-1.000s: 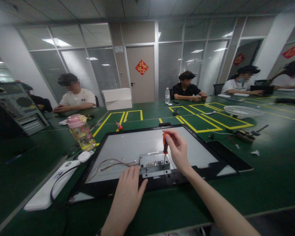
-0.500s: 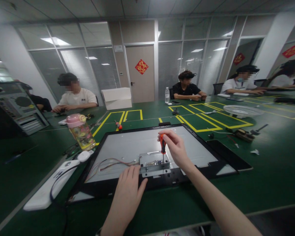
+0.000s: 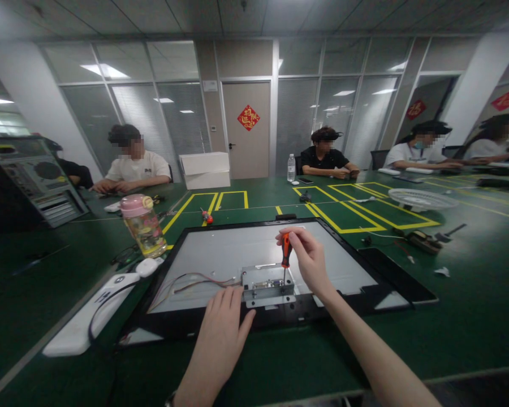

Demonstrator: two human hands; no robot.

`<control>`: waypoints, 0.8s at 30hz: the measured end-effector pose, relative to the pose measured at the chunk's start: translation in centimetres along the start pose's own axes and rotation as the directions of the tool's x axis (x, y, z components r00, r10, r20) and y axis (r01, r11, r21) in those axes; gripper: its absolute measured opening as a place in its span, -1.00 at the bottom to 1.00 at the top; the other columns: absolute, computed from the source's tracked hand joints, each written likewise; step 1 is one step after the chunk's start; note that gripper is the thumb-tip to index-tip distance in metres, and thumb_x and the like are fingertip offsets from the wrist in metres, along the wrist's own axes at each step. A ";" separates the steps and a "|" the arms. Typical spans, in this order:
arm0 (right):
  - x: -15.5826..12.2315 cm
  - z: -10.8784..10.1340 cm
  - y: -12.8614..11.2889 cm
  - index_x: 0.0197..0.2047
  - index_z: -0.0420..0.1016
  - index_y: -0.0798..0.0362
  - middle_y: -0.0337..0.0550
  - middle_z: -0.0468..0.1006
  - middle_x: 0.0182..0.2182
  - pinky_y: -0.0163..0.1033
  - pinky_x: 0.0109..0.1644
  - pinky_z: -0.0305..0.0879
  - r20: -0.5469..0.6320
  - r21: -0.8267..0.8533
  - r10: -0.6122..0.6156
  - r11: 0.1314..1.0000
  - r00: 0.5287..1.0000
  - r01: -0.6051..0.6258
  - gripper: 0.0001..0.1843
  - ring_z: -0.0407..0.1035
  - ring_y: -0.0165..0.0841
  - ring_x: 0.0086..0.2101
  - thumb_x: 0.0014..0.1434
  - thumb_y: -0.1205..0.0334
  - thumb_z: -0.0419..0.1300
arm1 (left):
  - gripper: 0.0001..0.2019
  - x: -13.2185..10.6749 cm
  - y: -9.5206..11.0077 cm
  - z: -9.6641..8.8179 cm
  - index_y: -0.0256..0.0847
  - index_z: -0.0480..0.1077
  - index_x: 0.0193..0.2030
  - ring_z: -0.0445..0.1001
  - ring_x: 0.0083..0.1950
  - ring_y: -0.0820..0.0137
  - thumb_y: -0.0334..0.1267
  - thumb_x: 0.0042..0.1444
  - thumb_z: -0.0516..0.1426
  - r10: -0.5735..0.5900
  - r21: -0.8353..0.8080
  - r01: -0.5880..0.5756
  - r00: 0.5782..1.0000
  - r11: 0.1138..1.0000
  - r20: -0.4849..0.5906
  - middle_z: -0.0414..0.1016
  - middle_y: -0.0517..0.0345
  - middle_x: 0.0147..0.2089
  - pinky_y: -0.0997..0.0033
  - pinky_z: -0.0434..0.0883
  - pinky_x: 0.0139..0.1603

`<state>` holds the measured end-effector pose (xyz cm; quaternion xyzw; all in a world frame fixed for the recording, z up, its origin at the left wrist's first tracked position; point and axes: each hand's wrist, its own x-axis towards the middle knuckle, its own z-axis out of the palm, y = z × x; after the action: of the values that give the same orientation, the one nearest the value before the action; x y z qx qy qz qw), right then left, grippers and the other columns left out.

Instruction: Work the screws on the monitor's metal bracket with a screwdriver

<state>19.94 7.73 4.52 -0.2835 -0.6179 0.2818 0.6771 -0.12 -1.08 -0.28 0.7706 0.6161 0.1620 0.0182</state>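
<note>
A monitor panel (image 3: 220,249) lies back-up on the green table, black frame around a pale metal sheet. A small metal bracket box (image 3: 266,284) sits near its front edge, with thin coloured wires (image 3: 190,281) running left from it. My right hand (image 3: 307,257) is closed on a screwdriver (image 3: 285,251) with an orange and black handle, held upright with its tip on the right end of the bracket. My left hand (image 3: 221,333) lies flat on the panel's front frame, fingers together, fingertips next to the bracket's left side.
A pink-lidded bottle (image 3: 143,225) and a white cover with a black cable (image 3: 89,314) lie left of the panel. A computer case (image 3: 29,181) stands far left. A fan grille (image 3: 419,198) and small tools (image 3: 426,239) lie right. Several other people sit at the far side.
My hands have hardly moved; the screwdriver stays upright on the bracket, and my right hand's fingers shift slightly on the handle. The view has tilted a little.
</note>
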 end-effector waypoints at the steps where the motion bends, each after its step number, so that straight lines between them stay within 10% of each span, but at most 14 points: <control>1: 0.1 -0.1 0.1 -0.19 0.57 -0.02 -0.15 0.62 -0.35 -0.15 -0.18 0.42 -0.001 -0.038 -0.015 0.999 1.000 0.015 -0.79 0.51 -0.28 -0.31 0.32 0.11 0.14 | -0.65 0.0 0.1 -0.1 -0.25 0.36 0.20 0.42 0.18 0.10 -0.19 0.35 0.03 -0.002 0.001 0.002 1.000 1.000 0.003 0.46 -0.12 0.16 0.00 0.36 0.20; 8: 0.9 -0.4 0.3 -0.23 0.62 -0.01 -0.11 0.63 -0.31 -0.10 -0.11 0.37 -0.001 -0.341 -0.174 0.926 0.985 0.163 -0.78 0.48 -0.23 -0.25 0.30 0.15 0.15 | -0.64 0.1 0.5 -0.5 -0.27 0.34 0.23 0.41 0.19 0.09 -0.23 0.35 0.04 -0.013 -0.014 0.014 0.999 1.000 0.034 0.45 -0.13 0.15 -0.02 0.34 0.22; 16: 0.0 -0.8 0.3 0.00 0.57 0.03 -0.01 0.66 -0.13 -0.04 -0.06 0.43 -0.030 -0.259 0.015 0.966 0.999 -0.023 -0.67 0.55 -0.18 -0.19 0.33 0.08 0.09 | -0.64 0.0 0.4 -0.3 -0.28 0.35 0.22 0.41 0.19 0.10 -0.23 0.35 0.03 -0.003 -0.049 0.003 1.000 0.999 0.004 0.45 -0.15 0.16 -0.03 0.34 0.21; 24: -1.2 -0.8 0.3 -0.14 0.61 -0.01 -0.08 0.60 -0.24 -0.04 -0.05 0.39 -0.157 -0.274 -0.126 0.958 0.980 0.080 -0.80 0.48 -0.21 -0.20 0.25 0.12 0.22 | -0.64 0.1 0.1 0.1 -0.24 0.37 0.21 0.43 0.20 0.10 -0.22 0.34 0.03 -0.009 -0.019 0.008 1.000 1.000 -0.025 0.47 -0.12 0.16 -0.02 0.34 0.22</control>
<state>20.62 6.99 3.41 -0.3626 -0.6031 0.1348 0.6976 0.06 -1.04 -0.35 0.7657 0.6181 0.1771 0.0184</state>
